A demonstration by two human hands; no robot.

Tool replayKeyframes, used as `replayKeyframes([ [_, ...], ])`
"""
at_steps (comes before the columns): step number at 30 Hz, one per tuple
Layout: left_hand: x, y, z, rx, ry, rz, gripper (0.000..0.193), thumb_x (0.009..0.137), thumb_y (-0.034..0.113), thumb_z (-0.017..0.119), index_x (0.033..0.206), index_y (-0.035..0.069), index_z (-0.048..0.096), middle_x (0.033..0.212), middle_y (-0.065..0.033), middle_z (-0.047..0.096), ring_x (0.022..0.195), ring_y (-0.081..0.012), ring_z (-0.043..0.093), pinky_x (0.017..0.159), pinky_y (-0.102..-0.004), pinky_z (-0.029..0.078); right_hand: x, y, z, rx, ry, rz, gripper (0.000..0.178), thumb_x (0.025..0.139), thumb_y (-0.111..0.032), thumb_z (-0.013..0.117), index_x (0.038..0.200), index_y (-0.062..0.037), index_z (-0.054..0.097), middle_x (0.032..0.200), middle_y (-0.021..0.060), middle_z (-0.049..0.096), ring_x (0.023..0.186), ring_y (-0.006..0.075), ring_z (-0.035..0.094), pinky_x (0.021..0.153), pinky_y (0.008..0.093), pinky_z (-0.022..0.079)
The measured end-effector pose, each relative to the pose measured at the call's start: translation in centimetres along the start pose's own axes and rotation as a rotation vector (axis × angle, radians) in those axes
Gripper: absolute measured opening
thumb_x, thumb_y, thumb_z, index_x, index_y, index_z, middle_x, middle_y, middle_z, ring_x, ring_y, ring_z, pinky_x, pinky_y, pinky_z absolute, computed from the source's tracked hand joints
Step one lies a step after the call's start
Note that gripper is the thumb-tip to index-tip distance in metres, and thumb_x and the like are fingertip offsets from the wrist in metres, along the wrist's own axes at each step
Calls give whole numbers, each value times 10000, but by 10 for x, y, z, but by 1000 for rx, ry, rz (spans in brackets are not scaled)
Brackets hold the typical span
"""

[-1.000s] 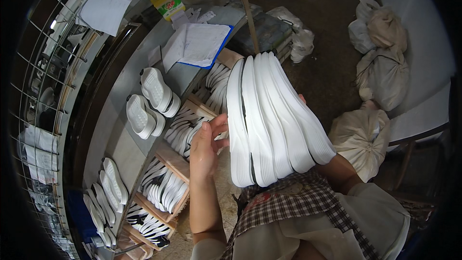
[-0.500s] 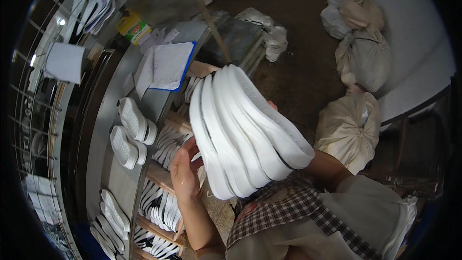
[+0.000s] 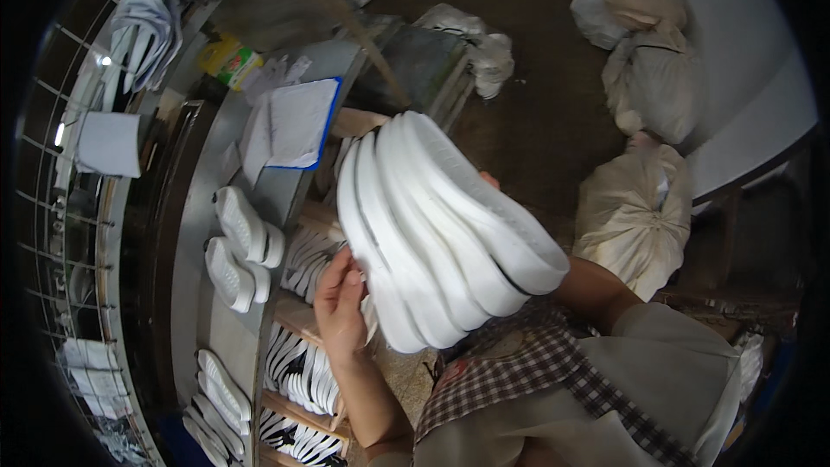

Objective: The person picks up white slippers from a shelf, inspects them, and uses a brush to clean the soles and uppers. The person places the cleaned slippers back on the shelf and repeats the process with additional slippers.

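Observation:
A fanned stack of several white shoe soles is held up in front of my body, their edges turned toward me. My right hand supports the stack from behind; just a fingertip shows past its far edge, and the rest is hidden. My left hand is at the stack's left edge, thumb and fingers drawn together in a pinch. What lies between those fingertips, if anything, is too small to make out.
On the grey bench at left lie pairs of white soles, more soles and a blue-edged clipboard. Shelves below hold many soles. A yellow jug stands behind. Tied sacks line the right wall.
My left hand's thumb and fingers have come together at the stack's edge. The stack stays almost where it was, while the view has shifted slightly.

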State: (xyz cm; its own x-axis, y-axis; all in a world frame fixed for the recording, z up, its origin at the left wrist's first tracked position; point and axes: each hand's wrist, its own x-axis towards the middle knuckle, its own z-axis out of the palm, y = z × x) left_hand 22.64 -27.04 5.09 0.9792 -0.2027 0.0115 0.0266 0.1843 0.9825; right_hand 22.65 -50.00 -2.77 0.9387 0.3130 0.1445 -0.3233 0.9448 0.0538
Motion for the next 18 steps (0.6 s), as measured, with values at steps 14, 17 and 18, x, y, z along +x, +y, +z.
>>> replayKeyframes([
  [14, -1, 3, 2, -57, -6, 11, 428, 869, 25, 608, 1270, -64, 488, 1204, -155, 581, 1064, -191, 565, 956, -301, 407, 1, 3, 13, -30, 21, 39, 460, 931, -408, 459, 1204, -47, 545, 1099, 108, 615, 954, 166, 629, 813, 276, 540],
  [17, -4, 5, -1, -40, 16, -9, 422, 873, 29, 603, 1268, -66, 488, 1191, -154, 587, 1050, -188, 568, 946, -297, 410, 1, 14, 6, -108, 8, -111, 432, 940, -368, 463, 1214, -41, 533, 1121, 117, 606, 954, 169, 633, 805, 273, 548],
  [18, -5, 5, -2, -30, 35, -13, 420, 875, 29, 601, 1267, -67, 488, 1186, -154, 589, 1046, -187, 568, 943, -296, 411, 1, 15, 2, -183, 2, -236, 408, 948, -331, 467, 1223, -35, 522, 1142, 125, 598, 953, 173, 638, 799, 273, 555],
])
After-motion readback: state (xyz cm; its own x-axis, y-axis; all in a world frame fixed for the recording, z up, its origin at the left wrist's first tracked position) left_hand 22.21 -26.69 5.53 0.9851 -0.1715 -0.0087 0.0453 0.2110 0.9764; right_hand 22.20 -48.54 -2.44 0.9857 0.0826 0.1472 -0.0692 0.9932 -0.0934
